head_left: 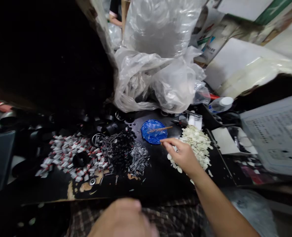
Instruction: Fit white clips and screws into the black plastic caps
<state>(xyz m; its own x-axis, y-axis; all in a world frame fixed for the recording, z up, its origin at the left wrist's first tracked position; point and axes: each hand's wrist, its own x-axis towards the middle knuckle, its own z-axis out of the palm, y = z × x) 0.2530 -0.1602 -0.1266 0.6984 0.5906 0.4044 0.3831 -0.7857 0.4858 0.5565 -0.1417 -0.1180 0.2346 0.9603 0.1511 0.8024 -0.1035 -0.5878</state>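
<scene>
My right hand is over the black table, its thumb and fingers pinched together beside the lower right rim of a round blue lid. Whatever is between those fingertips is too small to make out. A thin brown stick lies across the lid, which has a shiny, wet-looking surface. Under and behind my right wrist spreads a pile of pale, flat chips. My left hand is close to the camera at the bottom, above my checked clothing; it is blurred and its fingers are not distinguishable.
Left of the lid lie small grey pieces, a heap of black bits, screws and white-and-red cylinders. Clear plastic bags stand behind. At right are an open white box and a bottle. Another person's arm shows far back.
</scene>
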